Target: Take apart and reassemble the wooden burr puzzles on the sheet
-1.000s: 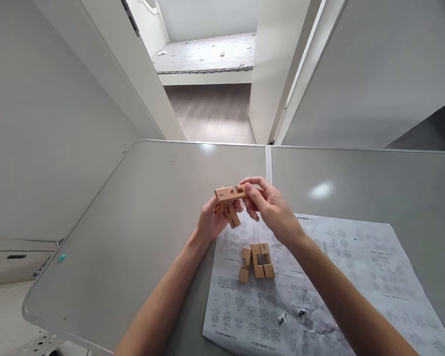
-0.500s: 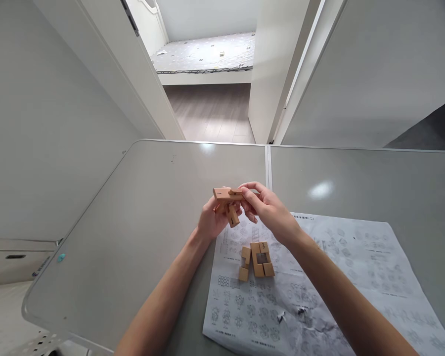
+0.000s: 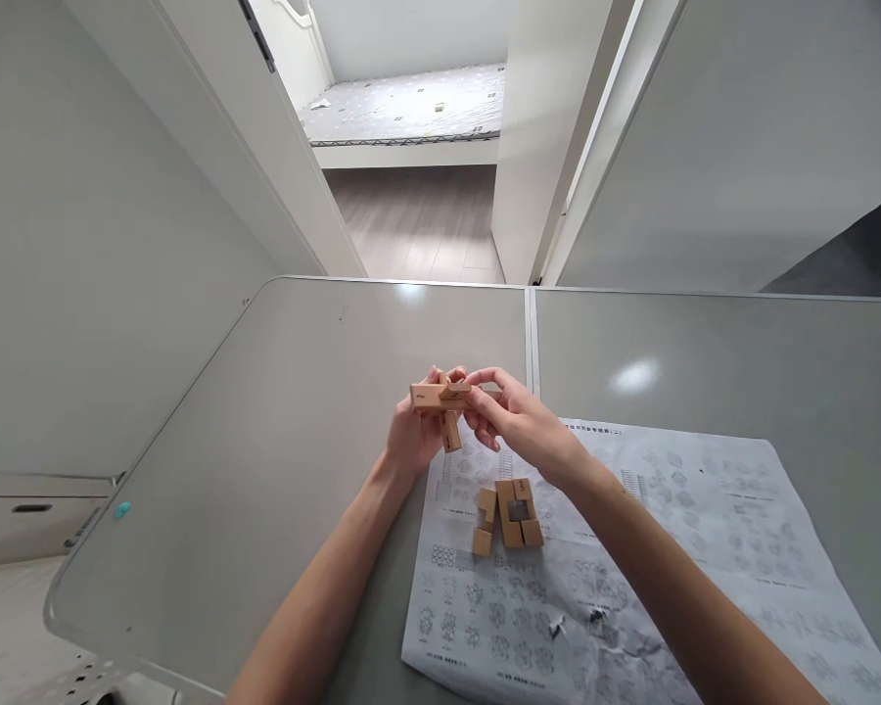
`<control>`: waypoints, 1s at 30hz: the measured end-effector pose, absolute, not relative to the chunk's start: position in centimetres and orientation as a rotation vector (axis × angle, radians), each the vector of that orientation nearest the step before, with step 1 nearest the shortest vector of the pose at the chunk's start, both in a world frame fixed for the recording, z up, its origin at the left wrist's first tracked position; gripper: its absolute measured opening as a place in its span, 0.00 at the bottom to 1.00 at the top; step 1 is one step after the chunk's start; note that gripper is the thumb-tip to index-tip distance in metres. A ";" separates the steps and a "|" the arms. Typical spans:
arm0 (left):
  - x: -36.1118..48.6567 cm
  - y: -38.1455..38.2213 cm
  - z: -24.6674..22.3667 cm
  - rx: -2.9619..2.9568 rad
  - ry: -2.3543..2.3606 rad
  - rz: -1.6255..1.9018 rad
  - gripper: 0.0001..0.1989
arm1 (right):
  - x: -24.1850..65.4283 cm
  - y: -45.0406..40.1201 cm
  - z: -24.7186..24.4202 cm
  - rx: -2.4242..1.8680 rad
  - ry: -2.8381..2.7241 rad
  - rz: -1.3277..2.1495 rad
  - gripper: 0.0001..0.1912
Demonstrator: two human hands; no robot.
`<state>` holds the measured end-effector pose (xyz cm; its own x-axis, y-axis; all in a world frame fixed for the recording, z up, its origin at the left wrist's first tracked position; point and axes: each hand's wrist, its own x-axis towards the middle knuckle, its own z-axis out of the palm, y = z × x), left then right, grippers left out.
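Observation:
Both hands hold a wooden burr puzzle (image 3: pixel 430 397), partly joined from notched sticks that cross one another. My left hand (image 3: pixel 409 431) is closed round its left and underside. The fingertips of my right hand (image 3: pixel 510 416) pinch the right end of the crosswise stick, and some fingers are hidden behind it. One stick points down toward me from the middle. Below the hands, a notched wooden piece (image 3: pixel 485 522) lies on the printed sheet beside a pair of wooden pieces (image 3: pixel 519 514) that meet around a square gap.
The creased instruction sheet (image 3: pixel 705 529), printed with small puzzle drawings, covers the right front of the grey folding table (image 3: pixel 279 411). A metal seam (image 3: pixel 533 333) runs across the tabletop. A small turquoise bit (image 3: pixel 121 510) is at the left edge. Beyond stands a bed (image 3: pixel 403 108) through a doorway.
Both hands and the puzzle have shifted slightly left. The puzzle has turned a little, so the crosswise stick lies more level and an upper stick end shows. The loose pieces have stayed put.

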<state>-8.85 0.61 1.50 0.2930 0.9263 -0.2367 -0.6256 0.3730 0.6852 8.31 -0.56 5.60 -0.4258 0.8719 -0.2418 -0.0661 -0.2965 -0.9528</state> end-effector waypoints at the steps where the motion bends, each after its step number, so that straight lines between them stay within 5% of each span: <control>1: -8.8 0.6 1.5 0.538 0.674 1.087 0.15 | 8.3 -0.6 5.6 -1.080 -1.275 1.809 0.17; 30: -9.0 0.6 1.9 0.370 0.567 1.056 0.16 | 8.3 -0.8 6.2 -0.937 -1.398 1.941 0.15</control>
<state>-9.05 0.63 1.91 0.3707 0.8921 -0.2583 -0.7083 0.4515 0.5426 8.33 -0.79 6.22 -0.5959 0.7745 -0.2122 -0.0444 -0.2957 -0.9543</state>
